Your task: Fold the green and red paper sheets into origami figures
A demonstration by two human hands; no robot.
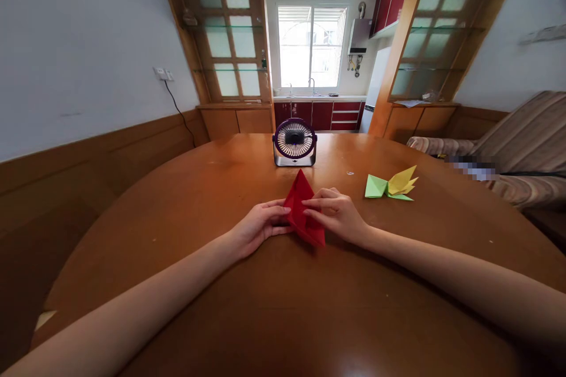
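Folded red paper piece (303,210) on the round brown wooden desk (283,306), directly in front of the small purple-and-silver desk fan (294,142) and nearer the person than the fan is. Shape: pointed, roughly triangular, the sharp tip aimed toward the fan, the broad end spreading back toward the person. A crease runs down its length; the face on the left looks darker, the lower right flap brighter red. The lower edge seems to rest on the desk; the tip looks slightly raised, though I cannot be sure.

Left hand (259,226) lies on the left side of the red paper, fingers (276,207) closed against its edge, thumb at the paper's lower left. Right hand (338,213) on the right side, fingers (316,201) pinched on the paper near its middle fold, index finger stretched across the surface. Both bare forearms reach in from the near rim of the desk.

To the right of the fan and a little nearer the person, well apart from the red paper: a folded green and yellow paper figure (391,185), lying flat, the yellow part with several points fanned to the right, the green part to its left.

Behind the fan, past the far edge of the desk, a bright window (312,47) over red kitchen cabinets (321,115).
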